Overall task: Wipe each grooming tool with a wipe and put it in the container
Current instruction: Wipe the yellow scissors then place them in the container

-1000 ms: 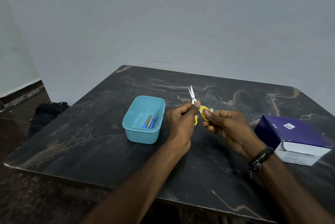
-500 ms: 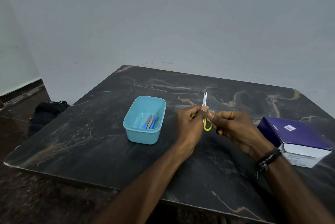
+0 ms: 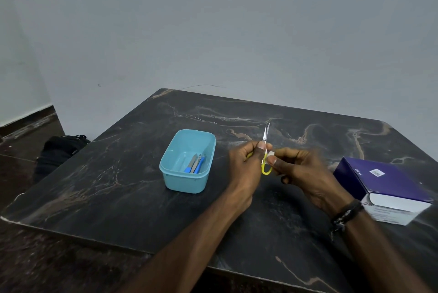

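Small scissors [image 3: 265, 136] with yellow handles and thin steel blades point up and away from me above the table's middle. My left hand [image 3: 246, 162] is shut on the scissors near the pivot. My right hand [image 3: 305, 174] pinches a small white wipe [image 3: 270, 154] against the yellow handle. The light blue container [image 3: 180, 183] stands to the left of my hands and holds a few blue and grey tools [image 3: 195, 164].
A purple and white box [image 3: 388, 188] lies at the right on the dark marbled table [image 3: 118, 186]. A black bag [image 3: 59, 150] sits on the floor beyond the table's left edge. A grey wall stands behind.
The scissors have swung from leaning left to nearly upright, and my hands have shifted slightly right. The right hand's wipe now sits lower, on the handle.
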Action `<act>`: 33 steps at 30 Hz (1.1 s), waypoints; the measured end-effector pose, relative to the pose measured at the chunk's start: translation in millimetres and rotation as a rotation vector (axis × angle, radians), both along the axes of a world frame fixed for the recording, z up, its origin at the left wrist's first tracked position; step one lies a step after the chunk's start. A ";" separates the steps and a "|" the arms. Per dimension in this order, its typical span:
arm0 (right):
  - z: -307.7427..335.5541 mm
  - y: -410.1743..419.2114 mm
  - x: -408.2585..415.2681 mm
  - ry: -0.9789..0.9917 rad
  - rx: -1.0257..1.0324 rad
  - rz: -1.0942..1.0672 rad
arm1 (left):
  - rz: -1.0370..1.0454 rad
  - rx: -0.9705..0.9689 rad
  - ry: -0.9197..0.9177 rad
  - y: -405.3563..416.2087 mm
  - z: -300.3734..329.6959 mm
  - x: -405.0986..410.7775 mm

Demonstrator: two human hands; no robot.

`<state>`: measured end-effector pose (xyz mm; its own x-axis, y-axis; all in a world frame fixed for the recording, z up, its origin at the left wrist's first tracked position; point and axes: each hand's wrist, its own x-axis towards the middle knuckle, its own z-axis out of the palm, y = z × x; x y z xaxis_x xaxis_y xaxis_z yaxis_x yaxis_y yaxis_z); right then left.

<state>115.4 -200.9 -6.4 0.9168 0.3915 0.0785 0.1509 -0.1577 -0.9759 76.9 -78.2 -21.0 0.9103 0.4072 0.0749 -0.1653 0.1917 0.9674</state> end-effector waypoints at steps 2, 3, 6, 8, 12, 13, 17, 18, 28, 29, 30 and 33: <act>-0.3 -1.3 1.1 -0.009 -0.011 -0.007 | -0.021 0.006 0.010 -0.7 1.3 -1.3; -0.7 -1.6 1.8 -0.016 -0.021 -0.014 | -0.028 -0.004 0.010 -1.1 2.1 -2.1; -2.0 -2.1 3.1 -0.026 -0.058 -0.019 | -0.032 -0.040 0.009 -1.3 3.9 -3.6; -2.0 -2.1 3.3 -0.040 -0.081 0.004 | -0.034 -0.047 0.016 -0.9 3.5 -3.6; -1.7 -3.3 6.6 -0.040 -0.048 -0.032 | -0.049 -0.031 0.002 -2.1 3.5 -3.7; -2.9 -3.5 7.7 -0.030 -0.025 -0.060 | -0.050 -0.017 -0.009 -2.4 3.0 -4.6; -5.1 -4.5 10.1 0.024 0.071 -0.109 | -0.011 0.046 -0.036 -0.9 0.3 -5.5; -4.5 -4.7 9.5 0.038 0.084 -0.102 | 0.002 0.065 -0.053 -0.5 0.0 -5.8; -0.8 -5.9 8.3 0.154 0.093 -0.053 | 0.048 0.069 -0.103 1.6 -0.6 -7.5; -0.3 -6.2 7.9 0.150 0.069 -0.052 | 0.055 0.067 -0.100 2.0 -1.4 -6.7; 0.1 -6.3 7.2 0.145 0.051 -0.050 | 0.059 0.069 -0.098 2.7 -2.4 -6.2; 0.1 -5.8 6.3 0.116 0.023 -0.054 | 0.047 0.089 -0.085 3.4 -4.3 -5.4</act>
<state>121.7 -206.6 -6.3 0.9400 0.3405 -0.0209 0.0286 -0.1397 -0.9898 71.6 -74.8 -25.4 0.8790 0.4380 0.1884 -0.2540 0.0957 0.9625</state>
